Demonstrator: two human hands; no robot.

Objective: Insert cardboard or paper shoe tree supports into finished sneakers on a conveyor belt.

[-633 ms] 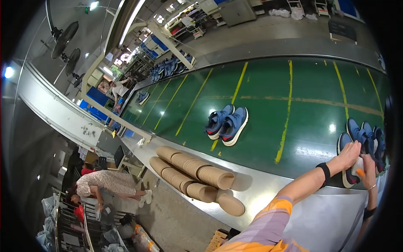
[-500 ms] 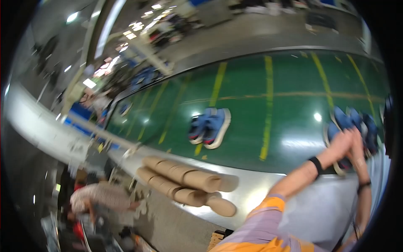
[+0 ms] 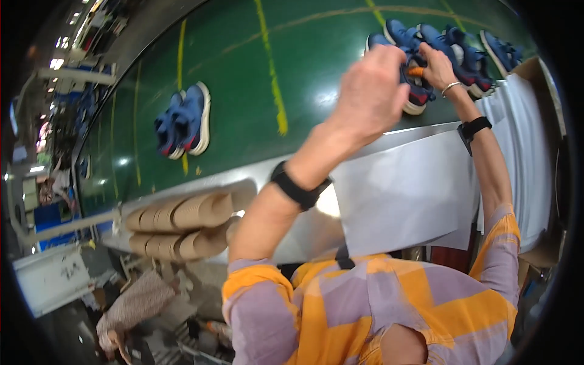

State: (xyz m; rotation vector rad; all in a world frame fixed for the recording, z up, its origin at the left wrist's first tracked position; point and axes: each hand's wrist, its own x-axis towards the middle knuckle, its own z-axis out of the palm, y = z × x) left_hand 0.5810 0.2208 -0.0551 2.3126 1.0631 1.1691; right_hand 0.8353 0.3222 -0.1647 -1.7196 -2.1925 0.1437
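Observation:
Several blue sneakers with white soles stand grouped on the green conveyor belt (image 3: 231,91) at the far right. My right hand (image 3: 437,70) is bent at the near sneaker (image 3: 418,97), its fingers closed on the upper edge around the shoe's opening. Something orange shows at one of its fingertips. My left hand (image 3: 374,91) is over the left side of the same group, thumb apart and fingers curled down; its fingertips are hidden, so its hold is unclear. Beyond my hands sit another blue sneaker (image 3: 401,33) and a pair (image 3: 502,52) at the right.
Another pair of blue sneakers (image 3: 184,121) stands on the belt at left. Brown nested paper cups or forms (image 3: 201,213) lie in two rows on the metal ledge. White sheets (image 3: 401,194) lie nearest me; a carton (image 3: 547,97) of white paper stands at right. A person (image 3: 137,304) bends at lower left.
My view has swung right and closer, so belt and shoes appear further left. My hands, close together before, are now apart, with the left hand left of the right one.

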